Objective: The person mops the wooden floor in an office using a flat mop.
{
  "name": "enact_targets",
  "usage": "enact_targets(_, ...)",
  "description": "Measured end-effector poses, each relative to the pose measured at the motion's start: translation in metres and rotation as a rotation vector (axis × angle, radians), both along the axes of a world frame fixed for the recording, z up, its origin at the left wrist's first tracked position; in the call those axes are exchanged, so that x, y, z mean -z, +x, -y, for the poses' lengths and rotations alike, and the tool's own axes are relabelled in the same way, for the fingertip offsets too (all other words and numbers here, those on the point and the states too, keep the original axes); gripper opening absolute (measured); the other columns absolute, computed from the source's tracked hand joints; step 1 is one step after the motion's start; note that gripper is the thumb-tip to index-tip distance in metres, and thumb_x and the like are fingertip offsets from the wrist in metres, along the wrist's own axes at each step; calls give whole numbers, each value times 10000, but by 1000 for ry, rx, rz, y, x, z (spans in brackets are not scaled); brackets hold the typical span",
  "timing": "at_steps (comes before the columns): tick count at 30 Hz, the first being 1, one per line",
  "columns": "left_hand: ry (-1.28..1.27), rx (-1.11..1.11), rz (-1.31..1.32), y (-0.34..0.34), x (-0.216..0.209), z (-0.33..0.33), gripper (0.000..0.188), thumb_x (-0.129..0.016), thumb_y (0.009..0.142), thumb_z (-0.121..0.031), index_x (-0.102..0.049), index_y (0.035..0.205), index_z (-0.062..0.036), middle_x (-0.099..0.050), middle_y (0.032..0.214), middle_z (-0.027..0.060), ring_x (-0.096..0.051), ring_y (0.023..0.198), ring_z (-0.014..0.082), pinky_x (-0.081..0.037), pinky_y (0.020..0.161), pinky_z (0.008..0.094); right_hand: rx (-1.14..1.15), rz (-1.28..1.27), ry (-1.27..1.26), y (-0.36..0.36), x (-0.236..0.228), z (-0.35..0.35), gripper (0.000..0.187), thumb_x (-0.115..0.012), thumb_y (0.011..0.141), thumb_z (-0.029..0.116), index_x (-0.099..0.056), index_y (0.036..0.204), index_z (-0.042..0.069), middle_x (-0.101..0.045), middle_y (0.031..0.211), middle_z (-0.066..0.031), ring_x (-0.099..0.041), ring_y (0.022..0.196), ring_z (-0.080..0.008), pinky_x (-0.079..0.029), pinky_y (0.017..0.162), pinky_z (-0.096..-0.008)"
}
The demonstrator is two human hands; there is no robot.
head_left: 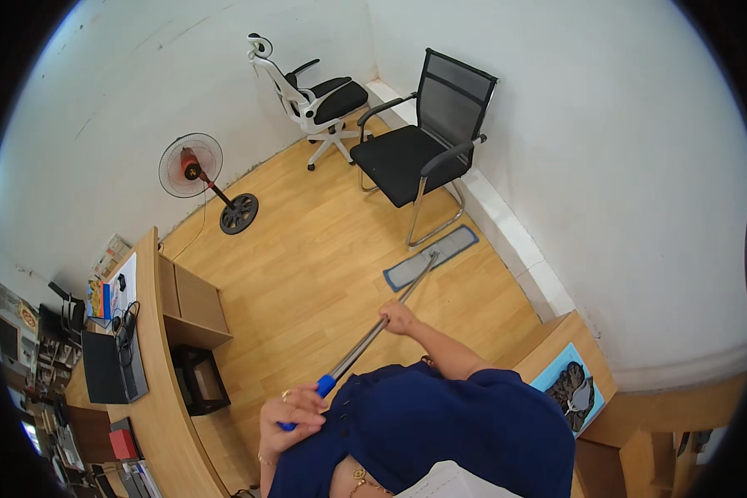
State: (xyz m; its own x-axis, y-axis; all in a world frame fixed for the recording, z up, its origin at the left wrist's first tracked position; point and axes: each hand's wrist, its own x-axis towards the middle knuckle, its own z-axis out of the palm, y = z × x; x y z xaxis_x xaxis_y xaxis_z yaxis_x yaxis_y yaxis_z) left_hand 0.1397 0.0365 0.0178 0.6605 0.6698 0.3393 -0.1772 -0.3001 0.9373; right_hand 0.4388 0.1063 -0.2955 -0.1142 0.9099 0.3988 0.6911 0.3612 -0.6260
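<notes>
A flat mop [401,275] with a grey, blue-edged head lies on the wooden floor beside the legs of a black mesh chair. Its metal pole slants up toward me and ends in a blue grip. My left hand [292,417] is closed around that blue grip close to my body. Farther down the pole, my right hand [398,317] wraps around the metal shaft. The mop head sits flat, with its long side running parallel to the white wall ledge on the right.
The black chair [407,158] stands just beyond the mop head, with a white and black swivel chair [332,104] behind it. A standing fan [239,214] is at the left wall. A desk [170,398] with a laptop [112,369] runs along my left; a wooden cabinet [598,353] is at right.
</notes>
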Motion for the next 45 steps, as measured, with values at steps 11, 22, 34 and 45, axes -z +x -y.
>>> enact_targets(11,66,28,41,91,2,-36,88,-631,667,-53,-677,738,-29,-595,597,84,-606,665,244,-441,834,421,26,-3,-126,83,4,-30,109,-544,621,150,-487,567,74,-532,621,-141,-529,663,-358,-408,585,-439)
enact_targets(22,96,198,183,-11,-41,-45,146,-648,634,-102,-678,735,-1,-567,511,92,-559,477,222,-485,636,373,320,50,-168,-55,-52,27,70,-596,624,173,-548,601,127,-595,682,-82,-564,768,-304,-407,598,-464)
enact_targets(34,23,527,242,-117,-94,-31,118,-670,738,-137,-665,722,-20,-579,528,81,-608,518,220,-523,651,372,-359,-160,-332,-132,-91,74,195,-679,632,272,-549,645,127,-583,631,-108,-586,639,-329,-413,526,-433)
enact_targets(45,65,-25,135,10,-34,5,137,-674,730,-173,-657,670,-51,-577,542,63,-573,531,192,-484,725,392,128,156,-126,-11,-36,31,73,-588,634,144,-520,606,149,-577,628,-41,-571,654,-273,-375,651,-402)
